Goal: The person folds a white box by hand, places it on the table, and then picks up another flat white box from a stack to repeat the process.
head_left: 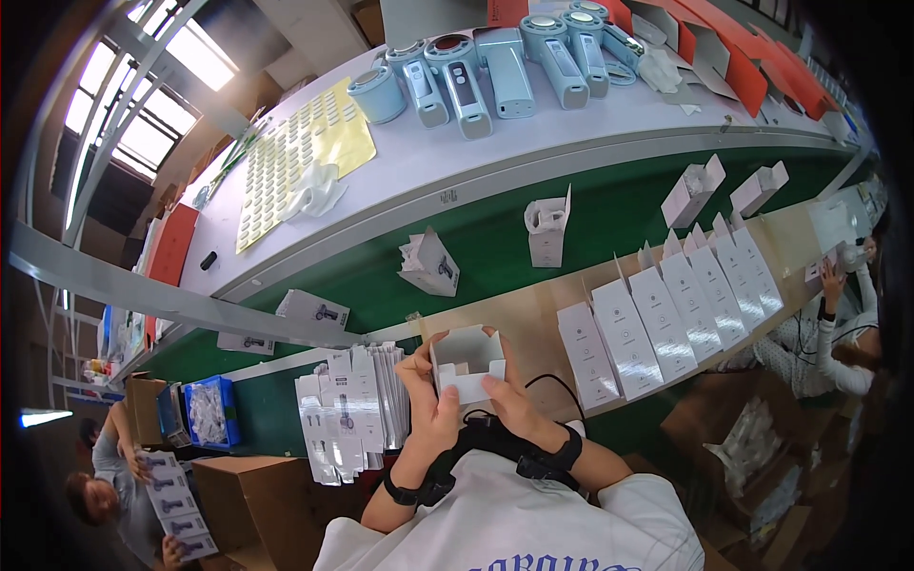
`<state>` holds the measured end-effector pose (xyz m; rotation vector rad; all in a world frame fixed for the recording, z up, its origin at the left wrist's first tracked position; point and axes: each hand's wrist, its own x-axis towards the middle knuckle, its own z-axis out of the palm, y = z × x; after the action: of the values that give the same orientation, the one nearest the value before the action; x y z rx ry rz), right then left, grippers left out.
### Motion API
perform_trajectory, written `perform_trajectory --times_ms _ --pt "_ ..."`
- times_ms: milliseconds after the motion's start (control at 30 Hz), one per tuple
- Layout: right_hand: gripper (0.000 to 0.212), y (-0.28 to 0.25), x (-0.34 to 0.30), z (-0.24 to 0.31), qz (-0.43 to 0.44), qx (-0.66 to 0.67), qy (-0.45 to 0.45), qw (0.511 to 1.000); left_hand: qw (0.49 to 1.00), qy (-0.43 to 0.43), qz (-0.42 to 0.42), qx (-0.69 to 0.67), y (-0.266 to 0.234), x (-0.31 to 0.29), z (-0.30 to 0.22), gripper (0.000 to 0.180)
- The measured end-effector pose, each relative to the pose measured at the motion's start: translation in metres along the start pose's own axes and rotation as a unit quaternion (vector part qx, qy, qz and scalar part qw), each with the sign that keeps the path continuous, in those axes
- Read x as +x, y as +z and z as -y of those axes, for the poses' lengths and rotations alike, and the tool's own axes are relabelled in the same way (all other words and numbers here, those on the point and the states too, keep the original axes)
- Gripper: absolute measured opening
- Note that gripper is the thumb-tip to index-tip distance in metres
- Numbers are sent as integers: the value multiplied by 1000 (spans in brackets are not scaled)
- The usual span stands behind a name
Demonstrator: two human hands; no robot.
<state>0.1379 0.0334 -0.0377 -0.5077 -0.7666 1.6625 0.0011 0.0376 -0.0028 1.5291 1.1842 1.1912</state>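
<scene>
Look at this: the left hand [428, 404] is wrapped round one side of an open-topped white carton [465, 385], the right hand [519, 404] gripping the other, thumbs on its near wall. It's before the chest, between flattened cartons [352, 409] and upright cartons [662, 319]. Light, even pressure should serve best, corners square, no creased walls.

Wht box [468, 352], open end up twd cam, inside greyish, cut-out in its 6 o'clock wall; held approx. upright, 6 o'clock from view ctr.
</scene>
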Motion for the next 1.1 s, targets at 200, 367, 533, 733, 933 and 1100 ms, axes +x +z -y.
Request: perform_trajectory --times_ms 200,367,533,733,933,1100 --pt "63 12 6 5 -22 -71 -32 997 994 79 -80 -8 9 -5 6 33" --pt "56 16 13 18 -11 88 -4 996 984 159 -73 39 4 -4 10 40" --pt "47 14 11 22 -35 58 84 994 993 76 -87 -14 9 -8 0 33" --pt "42 8 7 6 -40 -11 20 999 999 12 -15 -49 5 0 -19 24" --pt "42 10 9 22 37 28 -12 999 992 94 30 -81 -8 -3 0 24" --pt "43 14 4 14 15 -74 -36 996 987 13 -21 -162 -1 -4 -12 29"
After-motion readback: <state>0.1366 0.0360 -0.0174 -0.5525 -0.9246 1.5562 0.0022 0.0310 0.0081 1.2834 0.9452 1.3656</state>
